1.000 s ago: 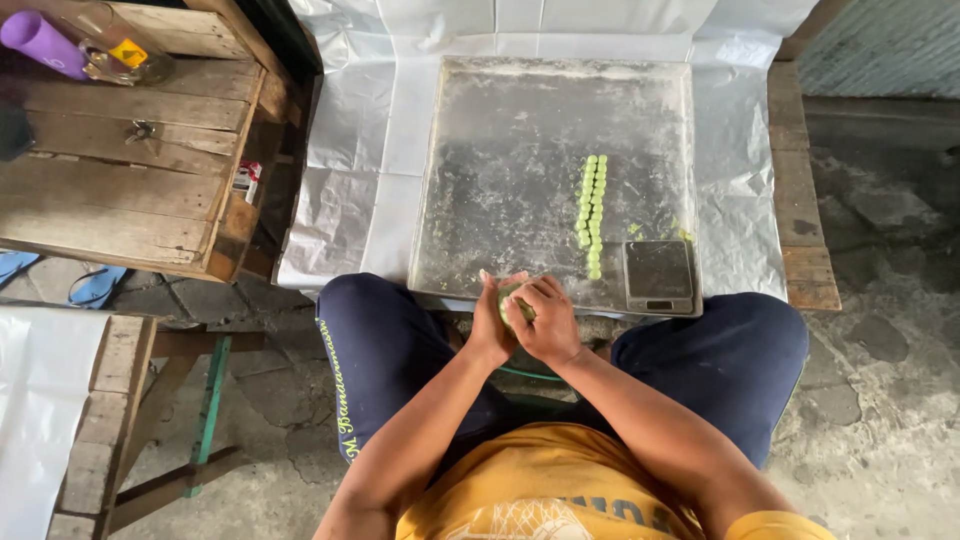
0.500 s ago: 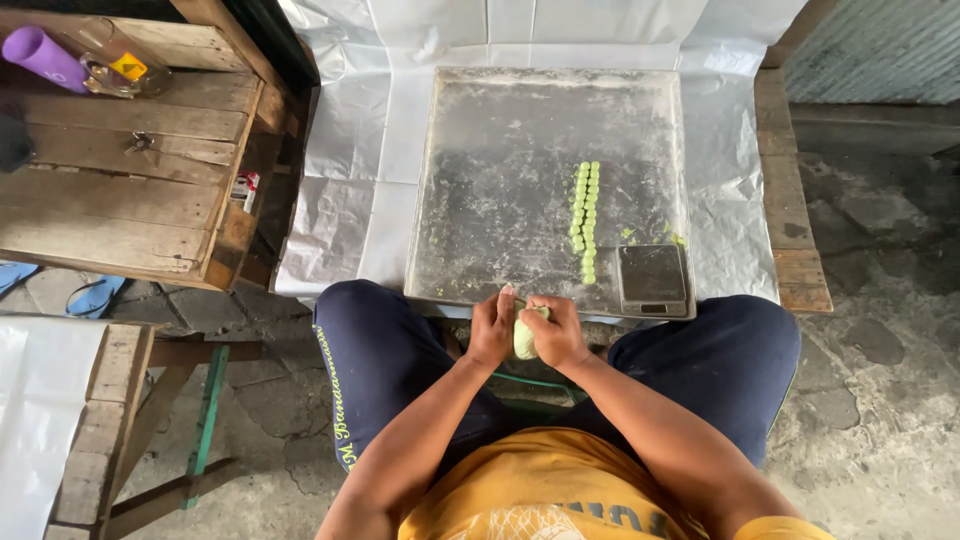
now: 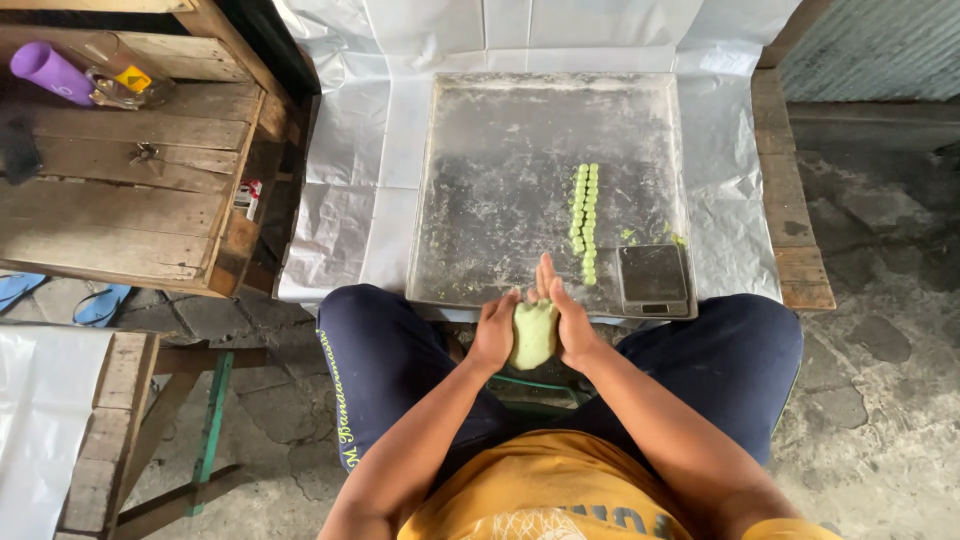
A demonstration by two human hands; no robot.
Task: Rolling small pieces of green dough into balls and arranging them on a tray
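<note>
The person sits before a low bench (image 3: 790, 200) covered with white plastic sheeting (image 3: 345, 180), and both hands are together just at its near edge, above the lap. The left hand (image 3: 495, 335) and the right hand (image 3: 570, 320) press a lump of pale green dough (image 3: 533, 335) between the palms; the left hand is curled against one side of it, and the right hand lies flat against the other side with its fingers straight and pointing toward the tray. Compared with one second ago, when the palms were nearly closed on each other and almost no green was visible, the lump now shows clearly between them and looks longer, like a thick soft roll standing on its end. I judge from this that the rolling between the palms is stretching the dough, and that the shaping is in progress and not finished, because the piece is much bigger than the small ones on the tray. On the floured metal tray (image 3: 500, 180) two short rows of small green balls (image 3: 584, 222) lie close together, right of the middle, and they appear unchanged. A small digital scale (image 3: 652, 280) stands in the near right corner of the tray, just beside the end of the rows, with nothing on it. To the left there is a wooden crate (image 3: 120, 200) with a purple bottle (image 3: 50, 72) on top.
</note>
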